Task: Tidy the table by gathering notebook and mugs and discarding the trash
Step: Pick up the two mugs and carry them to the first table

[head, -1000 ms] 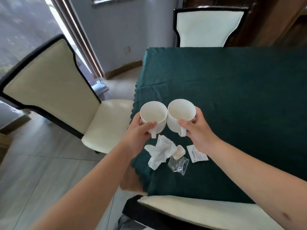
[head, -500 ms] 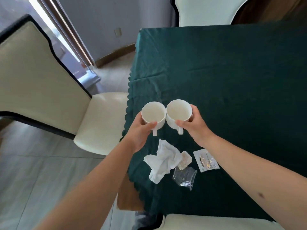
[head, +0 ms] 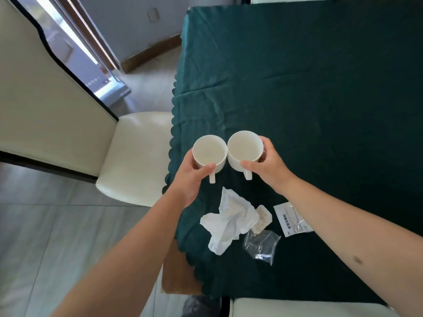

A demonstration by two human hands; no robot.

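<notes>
Two empty white mugs are held side by side, rims touching, over the left part of the green-clothed table. My left hand grips the left mug; my right hand grips the right mug. Both handles point toward me. Below the mugs lies trash on the cloth: a crumpled white tissue, a small beige packet, a clear plastic bag and a white printed sachet, partly under my right forearm. No notebook is in view.
A cream chair with a dark frame stands at the table's left side. Another cream seat is at the near edge. Grey tile floor lies to the left, a window and wall behind.
The view has tilted down and nearer the table. Both hands keep hold of the mugs, which stay side by side in about the same place above the trash.
</notes>
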